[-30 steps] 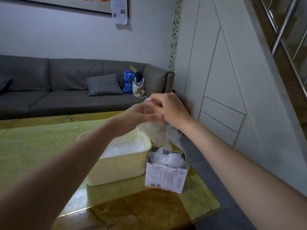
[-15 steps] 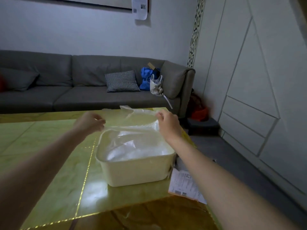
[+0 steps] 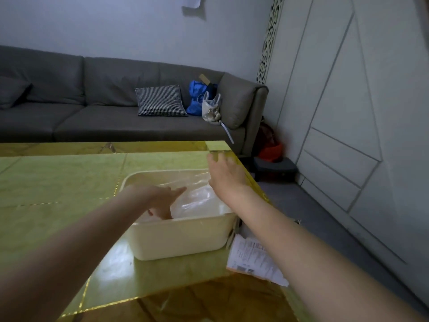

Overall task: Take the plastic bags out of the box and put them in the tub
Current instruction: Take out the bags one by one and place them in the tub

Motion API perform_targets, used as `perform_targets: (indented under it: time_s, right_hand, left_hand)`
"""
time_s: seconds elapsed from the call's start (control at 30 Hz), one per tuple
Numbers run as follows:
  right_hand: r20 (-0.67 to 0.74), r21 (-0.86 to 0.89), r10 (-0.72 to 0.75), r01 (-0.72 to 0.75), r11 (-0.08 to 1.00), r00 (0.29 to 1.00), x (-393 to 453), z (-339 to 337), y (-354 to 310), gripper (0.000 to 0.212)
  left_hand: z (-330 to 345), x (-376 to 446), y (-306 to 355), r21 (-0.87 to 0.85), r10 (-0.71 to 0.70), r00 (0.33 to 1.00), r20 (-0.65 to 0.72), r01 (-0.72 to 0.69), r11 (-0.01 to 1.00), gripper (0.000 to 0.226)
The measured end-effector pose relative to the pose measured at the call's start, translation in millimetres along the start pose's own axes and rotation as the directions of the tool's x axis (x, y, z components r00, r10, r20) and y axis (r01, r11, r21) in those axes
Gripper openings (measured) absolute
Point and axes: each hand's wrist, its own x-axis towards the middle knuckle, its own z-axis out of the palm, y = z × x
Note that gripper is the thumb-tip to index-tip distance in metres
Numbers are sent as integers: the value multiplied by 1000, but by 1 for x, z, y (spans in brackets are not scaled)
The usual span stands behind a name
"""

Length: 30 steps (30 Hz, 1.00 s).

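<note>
A glossy yellow-green table [image 3: 60, 182] with thin gold inlay lines and a darker brown marbled band along its near and far edges carries the things. Toward its right side stands a cream plastic tub [image 3: 183, 238], its walls resting flat on the surface. Just right of the tub, at the table's right edge, sits a box [image 3: 253, 259] with a printed white label

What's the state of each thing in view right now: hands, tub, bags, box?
left hand: open, fingers straight, reaching into the tub onto the bags
right hand: open, above the tub's far right corner, holding nothing
tub: upright on the table, no lid
plastic bags: loose inside the tub
box: beside the tub, mostly hidden by the right arm
</note>
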Motion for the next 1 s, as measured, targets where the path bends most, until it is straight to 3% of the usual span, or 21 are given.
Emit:
perform_targets:
  time_s: [0.07,0.1,0.17,0.23,0.3,0.47,0.53,0.63,0.73,0.8,0.9,1.0]
  right_hand:
    - [-54,-2,-159,160,987,986,-1,-3,-5,48]
    - [3,61,-225,224,973,974,-2,-2,-7,45]
    - [271,202,-257,206,957,928,-5,5,-12,49]
    - [530,150,-182,120,981,828,-5,15,-12,56]
    - [616,86,-107,68,994,781,-3,24,-9,55]
    - [570,146,-124,48,988,812,-5,16,-4,58]
    - [508,214,-139,32,976,850,-8,4,1,60]
    - [410,327,-132,-10,945,902,-16,-21,15,43]
    - [349,357,-95,-39,933,932,-30,-45,38,26]
    - [350,345,-79,-50,937,934,-42,-58,55,25]
    - [373,385,-60,-95,918,926,-58,-64,79,22]
    - [410,425,-17,-175,888,912,-68,-60,94,24]
  left_hand:
    - [2,6,1,7,-10,1000,22,10,1000,99]
    - [3,9,2,7,-6,1000,22,6,1000,99]
    - [4,11,3,7,4,1000,22,-4,1000,101]
    - [7,13,1,8,-11,1000,28,11,1000,98]
    - [10,13,-3,13,-51,998,40,51,999,94]
    - [-7,-25,-15,-29,-31,999,16,31,999,80]
    - [-18,-43,-15,-82,2,995,-99,-11,997,61]
    - [-30,-58,1,-164,70,948,-312,-126,978,33]
    - [-39,-63,32,-162,170,880,-443,-265,951,25]
    - [-41,-66,60,-171,266,858,-440,-371,913,30]
    - [-35,-75,101,-190,401,854,-332,-477,858,50]
    - [-26,-76,128,-161,471,842,-264,-520,839,46]
